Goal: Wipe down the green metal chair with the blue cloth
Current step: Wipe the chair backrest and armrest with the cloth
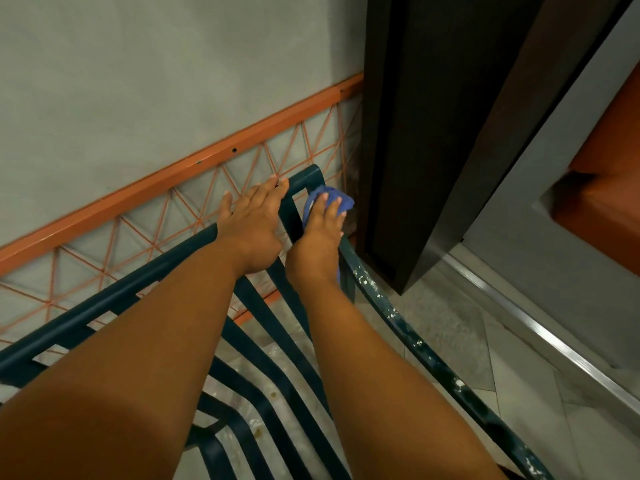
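The green metal chair point(408, 336) fills the lower half of the view, its slats running under my arms and its right rail flecked with white paint. My left hand point(254, 225) rests on the chair's top rail near the far corner, fingers straight. Just to its right, my right hand point(320, 237) presses the bunched blue cloth point(330, 199) against the corner of the frame, fingers over the cloth. Most of the cloth is hidden under that hand.
An orange metal rail with a wire lattice point(194, 171) runs along the grey wall behind the chair. A dark door frame point(415, 133) stands right beside the chair's corner. A metal floor track point(540, 341) crosses the tiled floor at right.
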